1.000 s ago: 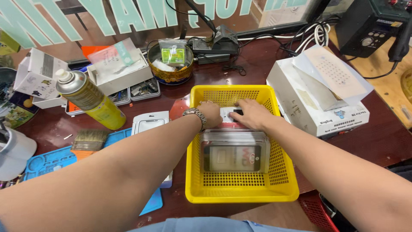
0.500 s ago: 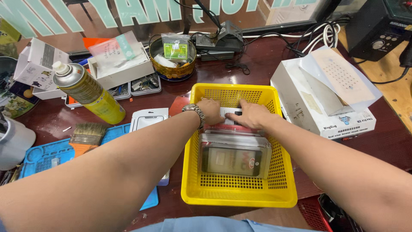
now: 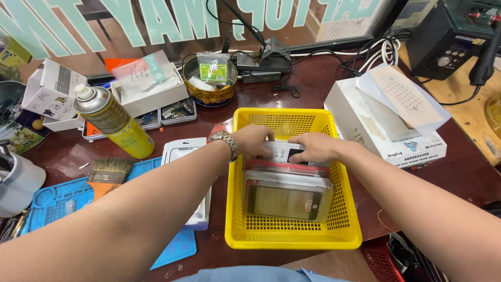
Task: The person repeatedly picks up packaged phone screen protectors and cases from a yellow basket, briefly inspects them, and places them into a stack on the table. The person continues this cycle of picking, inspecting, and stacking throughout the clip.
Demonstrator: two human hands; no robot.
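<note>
A yellow plastic basket (image 3: 271, 240) sits on the dark red table and holds a stack of flat bagged phone-like items (image 3: 288, 201). Both of my hands reach into its far half. My left hand (image 3: 254, 141), with a metal wristwatch, and my right hand (image 3: 313, 148) grip the two ends of a small white and black flat item (image 3: 279, 151) standing behind the stack. The item's lower part is hidden by the stack and my fingers.
A yellow spray can (image 3: 114, 124) and a brush (image 3: 107, 174) lie left, above a blue mat (image 3: 57, 201). A white tray (image 3: 180, 151) sits beside the basket. White boxes (image 3: 383, 130) stand right. A round tin (image 3: 211, 86), small boxes and cables fill the back.
My hands stay in the basket's far half and have closed in on the small white and black item. The camera view has shifted slightly.
</note>
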